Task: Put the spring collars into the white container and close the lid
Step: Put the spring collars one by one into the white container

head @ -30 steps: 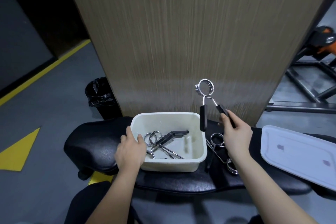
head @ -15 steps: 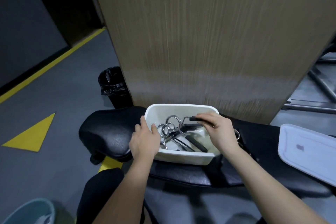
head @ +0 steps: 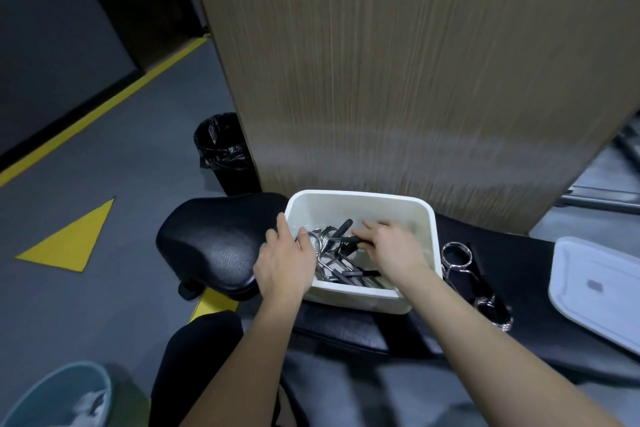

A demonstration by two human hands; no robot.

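The white container (head: 360, 196) stands open on a black padded bench (head: 214, 246). Several chrome spring collars (head: 327, 236) with black handles lie piled inside it. My left hand (head: 284, 263) grips the container's left rim. Inside the container, my right hand (head: 391, 250) is low over the pile, with a collar's black handle (head: 355, 240) under its fingers. Two more spring collars lie on the bench right of the container, one near (head: 457, 255) and one further forward (head: 495, 314). The white lid (head: 599, 288) lies flat at the bench's right end.
A wide wooden pillar (head: 398, 80) rises directly behind the container. A black lined trash bin (head: 221, 149) stands on the grey floor at its left. A teal bucket (head: 59, 395) sits at the bottom left. Metal gym frame bars show at the far right.
My right hand has brought a spring collar from the air above the bench down into the container. The left hand stayed on the rim. The view has shifted left.
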